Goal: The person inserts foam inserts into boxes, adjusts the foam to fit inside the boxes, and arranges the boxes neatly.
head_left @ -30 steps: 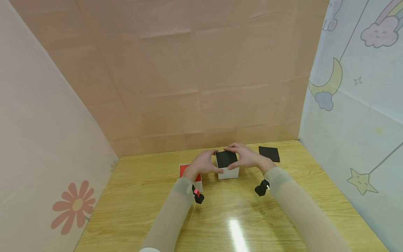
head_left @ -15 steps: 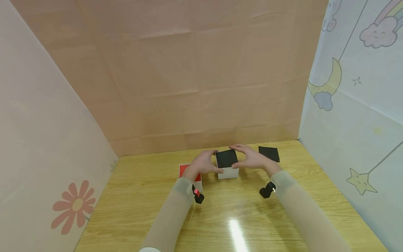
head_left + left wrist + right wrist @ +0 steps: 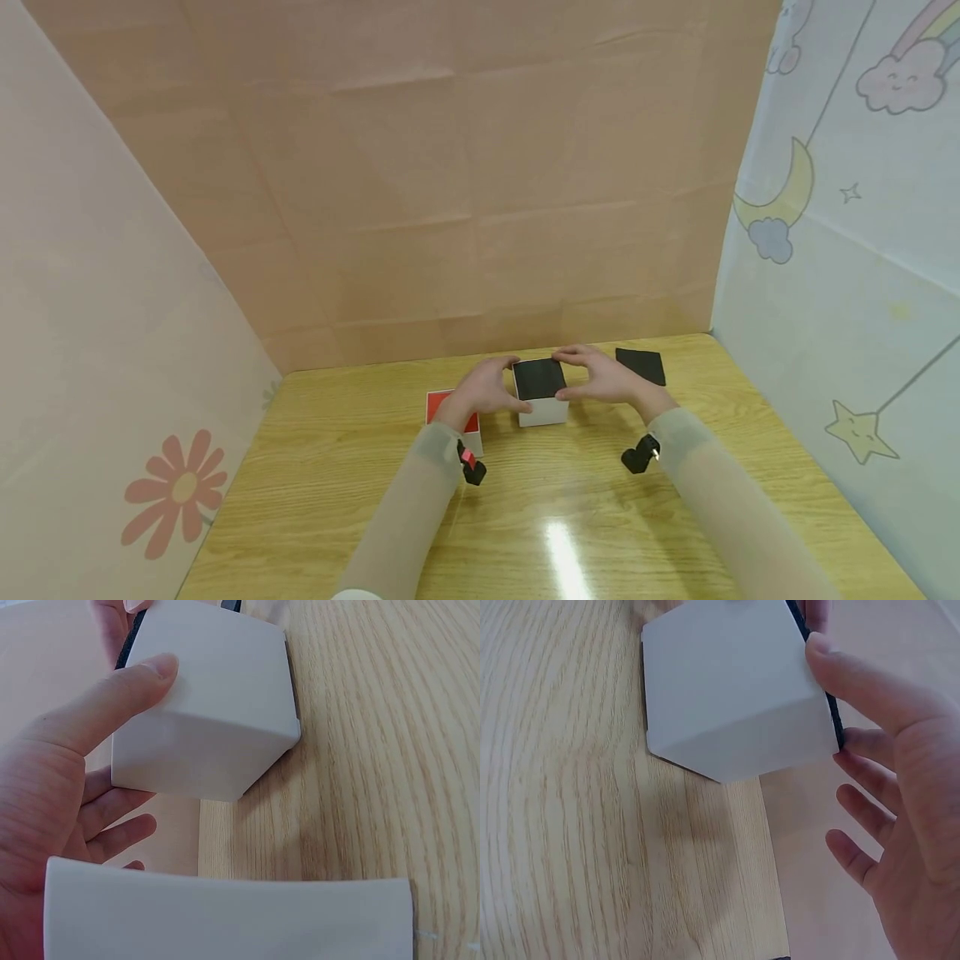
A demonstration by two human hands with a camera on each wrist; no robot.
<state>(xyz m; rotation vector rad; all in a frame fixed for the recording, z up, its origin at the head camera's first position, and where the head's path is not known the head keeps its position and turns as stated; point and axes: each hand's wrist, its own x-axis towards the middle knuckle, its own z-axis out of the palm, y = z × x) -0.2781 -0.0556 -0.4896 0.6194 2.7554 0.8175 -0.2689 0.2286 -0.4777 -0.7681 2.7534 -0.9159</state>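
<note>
A small white box (image 3: pixel 543 413) stands on the wooden table with a black square pad (image 3: pixel 539 379) lying over its top. My left hand (image 3: pixel 483 387) grips the box from the left, thumb (image 3: pixel 154 675) on its front face and fingers behind. At the right side, my right hand (image 3: pixel 606 379) has its thumb and forefinger at the two right corners of the pad. In the right wrist view the pad's dark edge (image 3: pixel 835 720) shows between thumb and fingertips, the other fingers spread loosely. The red-topped box (image 3: pixel 442 405) sits left, partly behind my left wrist.
Another black square (image 3: pixel 641 367) lies flat on the table at the back right. A peach cloth backdrop (image 3: pixel 450 208) rises behind the table (image 3: pixel 540 508), with printed pale sheets (image 3: pixel 840 275) at both sides. The second box's white wall (image 3: pixel 225 915) stands close beneath my left hand.
My right hand has moved a little to the right, from over the pad to its right edge. The pad lies more squarely on the box top. My left hand has stayed put.
</note>
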